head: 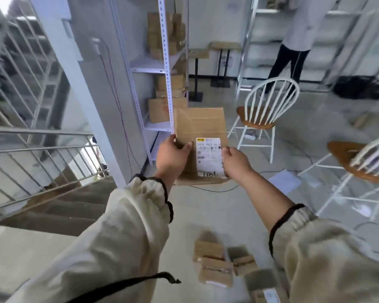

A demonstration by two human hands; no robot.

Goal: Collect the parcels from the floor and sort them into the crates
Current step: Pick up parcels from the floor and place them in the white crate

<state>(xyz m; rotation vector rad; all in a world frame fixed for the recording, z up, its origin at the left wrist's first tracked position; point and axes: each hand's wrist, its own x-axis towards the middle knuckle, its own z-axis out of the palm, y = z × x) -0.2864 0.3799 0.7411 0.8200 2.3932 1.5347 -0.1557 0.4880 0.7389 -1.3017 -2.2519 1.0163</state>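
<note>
Hold parcel [200,127] raised in front, gripped at left edge by left hand [172,156], pinched at right edge by right hand [235,160]. Read label [209,158] squarely before choosing crate; leave floor parcels [214,265] below for later.

You hold one parcel [200,125] up before you: a flat brown cardboard box, its white label [209,157] facing you. Your left hand [171,158] grips its left edge and your right hand [235,161] pinches the right edge. More small brown parcels [214,270] lie on the floor [206,211] below, close together and blurred.
</note>
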